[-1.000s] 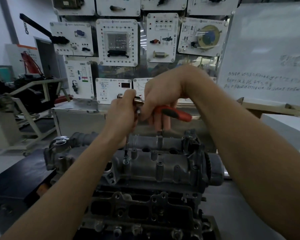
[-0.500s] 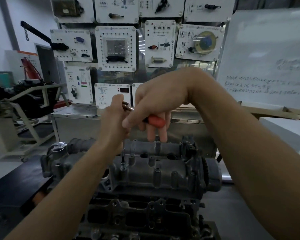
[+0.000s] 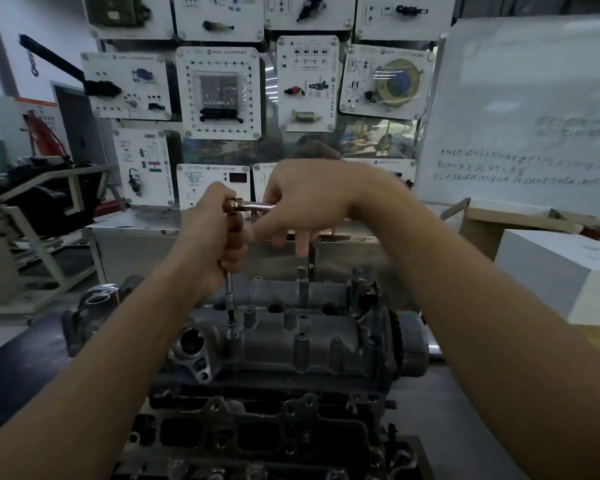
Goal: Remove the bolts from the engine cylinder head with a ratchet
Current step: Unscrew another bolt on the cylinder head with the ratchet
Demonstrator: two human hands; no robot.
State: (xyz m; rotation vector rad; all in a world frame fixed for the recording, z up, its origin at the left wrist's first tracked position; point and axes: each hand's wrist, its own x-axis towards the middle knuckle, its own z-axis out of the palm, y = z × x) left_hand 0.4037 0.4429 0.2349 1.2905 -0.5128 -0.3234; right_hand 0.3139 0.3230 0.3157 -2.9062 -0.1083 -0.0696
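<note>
A grey engine cylinder head [image 3: 291,344] sits in front of me on a dark engine block. A ratchet [image 3: 252,206] stands over its left end, with a long extension bar [image 3: 229,292] running down to a bolt [image 3: 231,322] in the head. My left hand [image 3: 215,237] grips the upper extension just under the ratchet head. My right hand [image 3: 302,202] holds the ratchet handle, which it hides; only the shiny neck shows. Several bolt bosses stick up along the head.
A steel cabinet [image 3: 136,251] stands right behind the engine, with a wall of white training panels [image 3: 219,91] above it. A whiteboard [image 3: 527,109] and a white box [image 3: 561,271] are at the right. A metal frame stand [image 3: 49,216] is at the left.
My right hand has swung the ratchet handle away from me, so the red grip is now hidden behind the hand. The left hand stays on the extension.
</note>
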